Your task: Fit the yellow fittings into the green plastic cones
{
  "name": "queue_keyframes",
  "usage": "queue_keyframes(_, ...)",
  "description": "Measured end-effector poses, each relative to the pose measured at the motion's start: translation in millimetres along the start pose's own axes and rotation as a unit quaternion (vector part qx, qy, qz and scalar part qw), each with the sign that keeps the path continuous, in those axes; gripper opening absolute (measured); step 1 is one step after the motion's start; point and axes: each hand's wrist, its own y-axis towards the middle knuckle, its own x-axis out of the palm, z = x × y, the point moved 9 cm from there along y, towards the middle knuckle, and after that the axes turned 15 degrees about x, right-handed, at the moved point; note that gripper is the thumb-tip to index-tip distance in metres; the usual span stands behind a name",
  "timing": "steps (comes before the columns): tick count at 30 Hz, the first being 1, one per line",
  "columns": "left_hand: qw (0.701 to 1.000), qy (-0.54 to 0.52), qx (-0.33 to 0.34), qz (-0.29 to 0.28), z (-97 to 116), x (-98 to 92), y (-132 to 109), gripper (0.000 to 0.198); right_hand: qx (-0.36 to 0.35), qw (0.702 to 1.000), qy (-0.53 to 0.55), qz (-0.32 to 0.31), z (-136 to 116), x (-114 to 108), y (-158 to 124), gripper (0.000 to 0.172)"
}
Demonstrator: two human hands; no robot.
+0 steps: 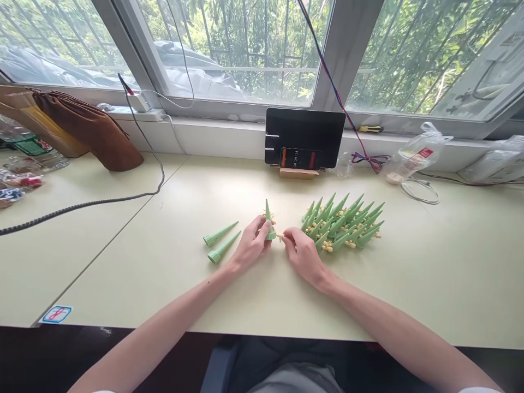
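My left hand (249,245) is closed around a green plastic watering spike (267,212), held with its tip pointing up. Behind that spike, small pale-yellow bits show near my fingertips, partly hidden. In the pinched fingers of my right hand (303,252) is a small pale-yellow plastic valve (280,236), close to the base of the spike; whether the two touch I cannot tell. Two loose green spikes (221,233) lie to the left of my left hand. Beyond my right hand stands a tight cluster of several green spikes (341,225) with yellow valves on them.
A black tablet (305,128) leans by the window, with a phone (298,159) before it on a cardboard stand (298,173). A black cable (102,200) crosses the table's left side near a brown pouch (94,131). A plastic bag (417,153) sits back right.
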Motion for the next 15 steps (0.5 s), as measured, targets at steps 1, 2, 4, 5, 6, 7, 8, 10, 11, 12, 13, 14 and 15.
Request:
queue_keyframes(1, 1.0, 0.002, -0.001, 0.0, 0.3, -0.2, 0.4, 0.033, 0.001, 1.0, 0.007, 0.003, -0.5, -0.6, -1.5, 0.014)
queue_keyframes(2, 1.0, 0.003, -0.004, 0.001, 0.5, -0.5, 0.8, 0.033, 0.002, 1.0, 0.013, 0.002, -1.0, -0.4, -3.1, 0.014)
queue_keyframes(4, 1.0, 0.003, -0.009, 0.007, 1.3, -1.0, 1.4, 0.032, -0.002, 1.0, 0.022, 0.005, -2.8, -1.2, -6.3, 0.014)
queue_keyframes(5, 1.0, 0.004, -0.009, 0.009, 2.0, -1.0, 1.7, 0.032, -0.002, 1.0, 0.027, 0.008, -3.3, -1.9, -7.4, 0.013)
queue_keyframes(6, 1.0, 0.006, -0.009, 0.01, 2.8, -0.9, 2.0, 0.032, -0.002, 0.999, 0.032, 0.012, -3.6, -3.1, -8.1, 0.013)
queue_keyframes(7, 1.0, 0.01, -0.008, 0.009, 3.6, -0.6, 2.2, 0.032, 0.0, 0.999, 0.037, 0.018, -3.6, -4.7, -8.3, 0.012)
queue_keyframes(8, 1.0, 0.014, -0.007, 0.007, 4.3, -0.1, 2.3, 0.032, 0.003, 0.999, 0.044, 0.024, -3.3, -6.5, -8.3, 0.012)
queue_keyframes(10, 1.0, 0.02, -0.005, 0.0, 5.1, 1.0, 2.2, 0.033, 0.009, 0.998, 0.057, 0.036, -2.5, -10.2, -7.8, 0.013)
queue_keyframes(11, 1.0, 0.023, -0.005, -0.005, 5.1, 1.7, 2.1, 0.034, 0.012, 0.997, 0.064, 0.042, -2.2, -11.9, -7.6, 0.013)
queue_keyframes(12, 1.0, 0.024, -0.004, -0.01, 5.1, 2.4, 1.9, 0.034, 0.015, 0.996, 0.07, 0.045, -1.9, -13.1, -7.6, 0.013)
queue_keyframes(13, 1.0, 0.026, -0.003, -0.017, 5.0, 3.2, 1.6, 0.035, 0.017, 0.996, 0.075, 0.047, -1.8, -13.8, -7.6, 0.013)
queue_keyframes(14, 0.999, 0.028, -0.001, -0.023, 5.1, 4.1, 1.3, 0.035, 0.019, 0.995, 0.08, 0.048, -1.8, -14.2, -7.8, 0.013)
queue_keyframes(15, 0.999, 0.029, 0.001, -0.029, 5.1, 4.9, 0.9, 0.035, 0.02, 0.995, 0.083, 0.048, -1.8, -14.1, -8.1, 0.013)
